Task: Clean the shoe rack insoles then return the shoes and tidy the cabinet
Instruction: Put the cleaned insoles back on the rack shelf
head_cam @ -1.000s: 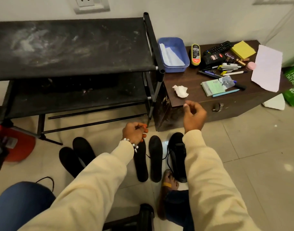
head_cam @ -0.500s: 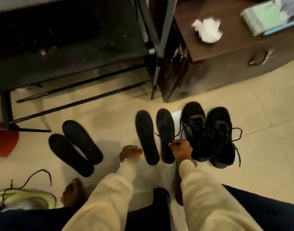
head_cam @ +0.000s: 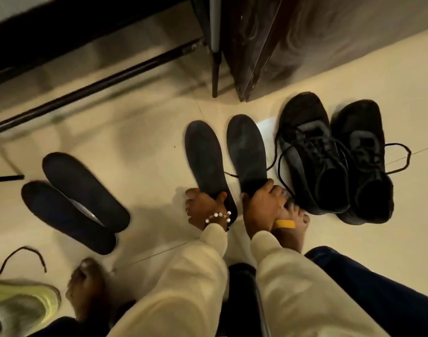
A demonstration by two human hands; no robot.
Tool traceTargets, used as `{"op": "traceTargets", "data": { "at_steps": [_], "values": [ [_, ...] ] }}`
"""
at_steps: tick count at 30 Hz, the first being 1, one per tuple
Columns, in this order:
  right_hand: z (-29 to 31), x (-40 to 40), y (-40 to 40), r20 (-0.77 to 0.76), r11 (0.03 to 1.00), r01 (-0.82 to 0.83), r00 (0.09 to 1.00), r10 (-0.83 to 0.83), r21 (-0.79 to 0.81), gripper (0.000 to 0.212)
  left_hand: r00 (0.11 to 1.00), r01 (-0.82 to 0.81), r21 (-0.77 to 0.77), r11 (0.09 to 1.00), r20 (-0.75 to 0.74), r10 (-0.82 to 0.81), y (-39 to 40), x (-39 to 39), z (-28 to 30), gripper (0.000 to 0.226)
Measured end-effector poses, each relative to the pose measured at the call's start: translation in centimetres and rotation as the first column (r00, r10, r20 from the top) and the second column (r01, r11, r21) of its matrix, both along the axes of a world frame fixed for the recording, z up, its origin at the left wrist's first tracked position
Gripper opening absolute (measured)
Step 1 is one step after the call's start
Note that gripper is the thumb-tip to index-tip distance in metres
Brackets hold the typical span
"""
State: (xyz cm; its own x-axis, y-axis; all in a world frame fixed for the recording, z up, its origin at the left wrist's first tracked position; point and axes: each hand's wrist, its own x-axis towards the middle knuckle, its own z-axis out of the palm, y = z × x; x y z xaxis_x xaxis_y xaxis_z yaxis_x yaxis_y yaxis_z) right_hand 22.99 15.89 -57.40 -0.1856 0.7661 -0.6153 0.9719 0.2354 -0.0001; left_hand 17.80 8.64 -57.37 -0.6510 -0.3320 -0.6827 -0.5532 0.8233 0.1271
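Nearest, the left hand (head_cam: 205, 210) is curling its fingers round the heel of one dark insole (head_cam: 207, 161) lying on the floor (head_cam: 140, 132), and the right hand (head_cam: 261, 203) is gripping the heel of its twin (head_cam: 247, 152) just beside it. Both insoles are likely light, thin and floppy, so holding them at the firmer heel seems sensible, though the toes may droop. Beyond to the right, the black shoes (head_cam: 334, 156) are sitting together near the cabinet (head_cam: 269, 45); another insole pair (head_cam: 79, 200) is lying well apart to the left.
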Motion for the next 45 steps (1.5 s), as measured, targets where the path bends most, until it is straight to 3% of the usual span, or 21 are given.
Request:
{"op": "traceTargets", "data": {
  "at_steps": [3, 6, 9, 11, 14, 19, 23, 25, 29, 32, 37, 41, 45],
  "values": [
    [0.5, 0.2, 0.6, -0.015, 0.999, 0.043, 0.999, -0.044, -0.024, 0.064, 0.999, -0.032, 0.047, 0.998, -0.004, 0.032, -0.6, 0.0, -0.4, 0.063],
    [2.3, 0.5, 1.5, -0.061, 0.995, 0.097, 0.993, -0.098, -0.025, 0.043, 0.999, -0.024, 0.209, 0.978, 0.026, 0.019, -1.5, -0.6, 0.8, 0.038],
    [5.4, 0.6, 2.0, -0.129, 0.984, 0.15, 0.978, -0.162, -0.098, 0.031, 0.985, -0.17, 0.34, 0.925, 0.068, 0.156, -2.4, -1.3, 4.3, 0.019],
    [7.8, 0.4, 2.2, -0.191, 0.961, 0.217, 0.949, -0.249, -0.174, 0.027, 0.975, -0.222, 0.379, 0.898, 0.091, 0.203, -3.1, -2.0, 6.9, 0.015],
    [13.1, -0.3, 2.0, -0.322, 0.911, 0.295, 0.866, -0.382, -0.287, 0.026, 0.978, -0.207, 0.432, 0.878, 0.074, 0.194, -4.5, -3.0, 12.2, 0.028],
    [21.6, 0.1, 0.1, -0.405, 0.844, 0.402, 0.748, -0.526, -0.355, 0.031, 0.973, -0.171, 0.503, 0.847, -0.047, 0.224, -7.0, -3.2, 20.6, 0.025],
    [27.0, 0.6, -2.0, -0.459, 0.833, 0.365, 0.707, -0.539, -0.415, 0.025, 0.93, -0.26, 0.575, 0.776, -0.068, 0.362, -9.5, -2.9, 26.6, 0.025],
    [29.7, 0.6, -3.0, -0.478, 0.841, 0.31, 0.712, -0.515, -0.443, 0.005, 0.916, -0.242, 0.602, 0.761, -0.117, 0.383, -10.9, -2.8, 29.2, 0.025],
    [33.5, 0.3, -4.6, -0.532, 0.799, 0.275, 0.625, -0.571, -0.535, 0.024, 0.858, -0.258, 0.685, 0.681, -0.162, 0.487, -13.0, -3.2, 33.3, 0.025],
    [35.6, -1.4, -5.3, -0.579, 0.772, 0.248, 0.538, -0.612, -0.585, 0.016, 0.827, -0.264, 0.731, 0.629, -0.164, 0.538, -13.9, -5.2, 35.8, 0.025],
    [37.9, -7.9, -4.9, -0.691, 0.816, 0.102, 0.478, -0.542, -0.569, 0.031, 0.842, -0.193, 0.711, 0.676, -0.235, 0.486, -13.7, -11.1, 38.5, 0.021],
    [37.9, -13.9, -3.7, -0.782, 0.874, -0.034, 0.463, -0.417, -0.485, 0.035, 0.9, -0.054, 0.662, 0.747, -0.291, 0.323, -12.5, -16.5, 38.5, 0.025],
    [36.3, -19.5, -1.7, -0.84, 0.919, -0.038, 0.421, -0.342, -0.393, 0.04, 0.883, -0.006, 0.666, 0.746, -0.346, 0.316, -10.4, -21.1, 36.7, 0.026]
  ]
}}
